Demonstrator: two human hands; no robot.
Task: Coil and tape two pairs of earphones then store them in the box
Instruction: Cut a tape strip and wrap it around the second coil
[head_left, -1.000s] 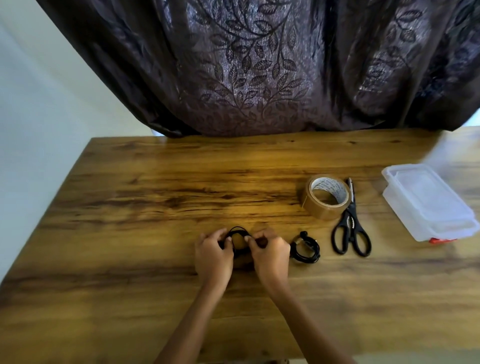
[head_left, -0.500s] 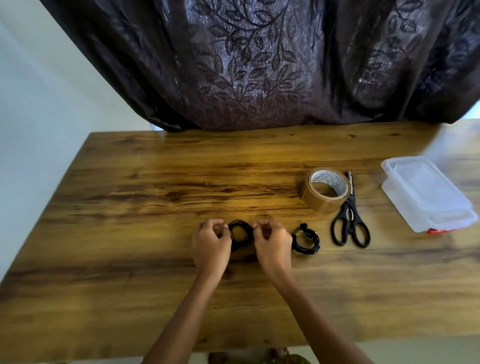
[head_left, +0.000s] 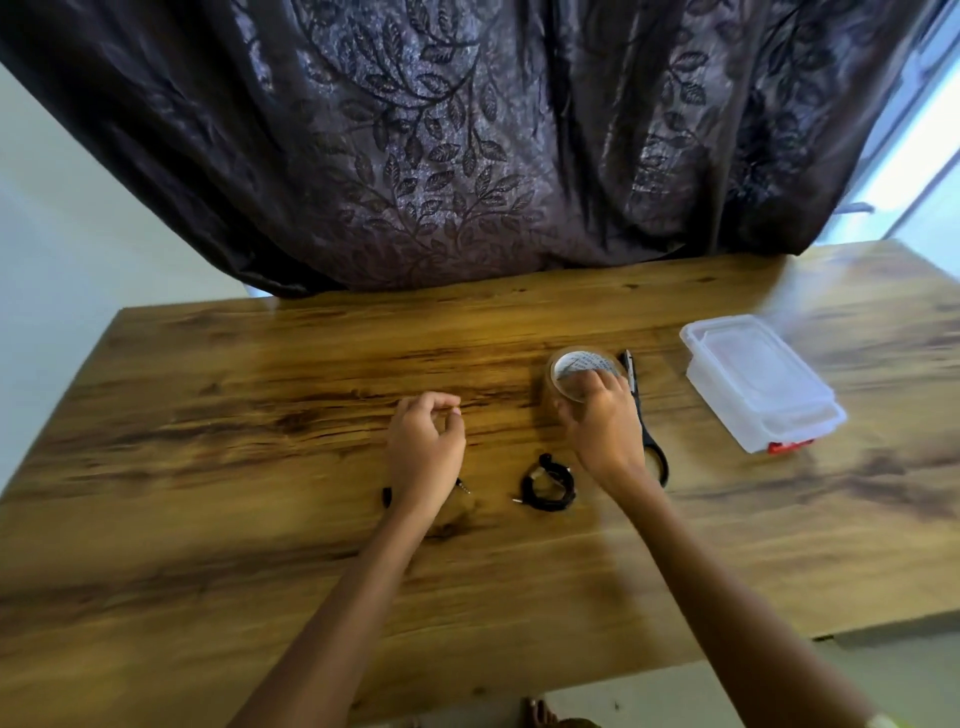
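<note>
Earphones (head_left: 548, 483) lie coiled on wooden table (head_left: 260, 415) before curtain (head_left: 441, 156); right grip (head_left: 602, 421) clasps tape (head_left: 571, 364), left grip (head_left: 423, 447) slack.

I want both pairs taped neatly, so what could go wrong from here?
The earphones half hidden under the left hand lie unheld with the plug sticking out, so that coil may spring loose. The right hand grips the tape roll right beside the scissors; lifting it could nudge them or catch a blade. The box is lidded, so storing needs a free hand.

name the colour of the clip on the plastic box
Red; the clip sits at the box's near end, head view.
</note>
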